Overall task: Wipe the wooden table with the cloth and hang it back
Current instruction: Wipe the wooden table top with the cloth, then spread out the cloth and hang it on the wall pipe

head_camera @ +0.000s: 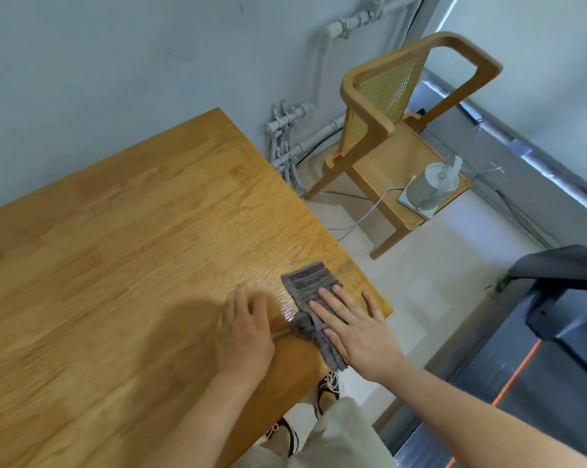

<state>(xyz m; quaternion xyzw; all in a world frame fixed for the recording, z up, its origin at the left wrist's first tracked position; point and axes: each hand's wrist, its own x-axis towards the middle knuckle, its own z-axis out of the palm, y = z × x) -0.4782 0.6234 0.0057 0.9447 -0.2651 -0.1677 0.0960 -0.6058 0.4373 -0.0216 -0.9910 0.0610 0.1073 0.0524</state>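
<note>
A grey striped cloth point(310, 282) lies on the wooden table point(133, 248) close to its near right corner, one end hanging over the front edge. My right hand point(356, 329) presses flat on the cloth, fingers spread. Just left of the cloth, my left hand point(244, 332) rests palm down on the bare tabletop, its fingers together and blurred. A wet shiny streak point(285, 310) shows on the wood between the two hands.
A wooden chair point(403, 130) stands right of the table against the wall, with a white kettle point(432, 185) and its cord on the seat. White pipes point(285, 130) run down the wall. A dark treadmill-like machine point(555, 332) fills the right side. My feet show below the table edge.
</note>
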